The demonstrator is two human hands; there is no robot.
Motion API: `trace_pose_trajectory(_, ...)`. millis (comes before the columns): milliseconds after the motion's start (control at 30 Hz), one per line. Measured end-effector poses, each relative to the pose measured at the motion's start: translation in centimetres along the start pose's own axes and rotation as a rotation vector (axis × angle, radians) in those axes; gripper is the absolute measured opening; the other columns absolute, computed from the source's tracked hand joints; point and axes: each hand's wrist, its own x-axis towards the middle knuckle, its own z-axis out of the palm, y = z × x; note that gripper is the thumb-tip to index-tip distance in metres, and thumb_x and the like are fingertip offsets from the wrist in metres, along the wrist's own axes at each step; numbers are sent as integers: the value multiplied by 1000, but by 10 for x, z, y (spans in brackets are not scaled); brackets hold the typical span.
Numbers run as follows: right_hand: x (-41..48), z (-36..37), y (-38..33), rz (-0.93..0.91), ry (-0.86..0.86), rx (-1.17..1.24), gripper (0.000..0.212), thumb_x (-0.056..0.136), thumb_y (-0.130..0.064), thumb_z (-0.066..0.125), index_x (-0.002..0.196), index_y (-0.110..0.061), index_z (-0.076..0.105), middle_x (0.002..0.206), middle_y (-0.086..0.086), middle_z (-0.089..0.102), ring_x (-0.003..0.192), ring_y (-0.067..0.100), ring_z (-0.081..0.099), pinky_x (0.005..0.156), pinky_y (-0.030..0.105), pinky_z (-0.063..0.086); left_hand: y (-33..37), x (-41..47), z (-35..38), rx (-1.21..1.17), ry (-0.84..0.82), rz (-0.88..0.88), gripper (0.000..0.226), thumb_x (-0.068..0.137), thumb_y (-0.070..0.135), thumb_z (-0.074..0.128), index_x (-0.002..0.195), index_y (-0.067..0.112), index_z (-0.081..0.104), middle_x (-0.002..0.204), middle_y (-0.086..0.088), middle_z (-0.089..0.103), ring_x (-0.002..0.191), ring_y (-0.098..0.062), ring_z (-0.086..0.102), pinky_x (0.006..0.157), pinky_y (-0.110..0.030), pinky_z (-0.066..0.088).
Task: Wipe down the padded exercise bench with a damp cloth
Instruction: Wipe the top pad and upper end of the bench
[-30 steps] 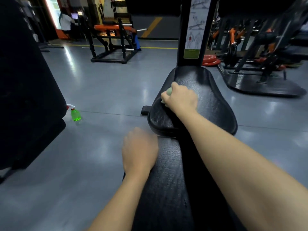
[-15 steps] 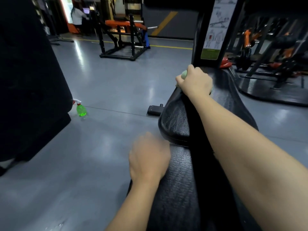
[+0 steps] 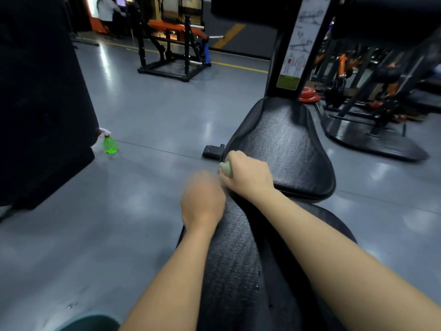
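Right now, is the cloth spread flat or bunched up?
Bunched: the cloth shows only as a pale green wad inside the right hand curled round it.

Single head-worn wide-angle view, facing forward and down along the padded bench, close above both forearms at the near edge, gym floor left, machines far off.

1. Dim overall, cool grey in tone, near black across the bulk far left of the bench.
2. Lit from overhead, with pale streaks of glare on the glossy floor left of and beyond the bench.
3. Smeared by motion at the left hand, by the bench's near left edge; crisper at the right hand round the cloth.
4. Bowed by the wide lens toward the edges, away from the bench.
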Motion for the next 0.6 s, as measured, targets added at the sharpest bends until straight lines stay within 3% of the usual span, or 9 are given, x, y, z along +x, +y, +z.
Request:
trace_pose_trajectory(100,24,-5,6,-82,-29,-40,36,92,-52,52,107,-19,52,111,2,63,94,35,66,71,40,41,3,4,4,64,-24,-38,14,98,24,37,88,16,43,103,-11,60,103,-34,53,79,-44,40)
trace_pose_trajectory(233,76,-10,20,119,5,49,33,85,-47,59,104,-21,56,112,7,67,98,39,65,74,38,37,0,7,5,66,-44,-46,15,95,32,37,89,19,43,102,-6,58,103,-30,52,77,-40,35)
trace_pose_trajectory(400,144,-13,54,286,42,-22,37,86,-40,59,112,-14,58,117,12,65,104,40,63,76,38,36,-1,11,9,81,-73,-76,18,92,38,38,87,23,44,93,5,50,96,-22,47,75,-36,33)
trace_pose_trajectory(600,142,-8,51,205,77,-34,30,79,-44,60,96,-19,58,106,7,67,94,37,65,72,37,36,1,14,9,82,-133,-101,20,92,41,34,81,25,39,87,7,49,89,-21,42,74,-37,32)
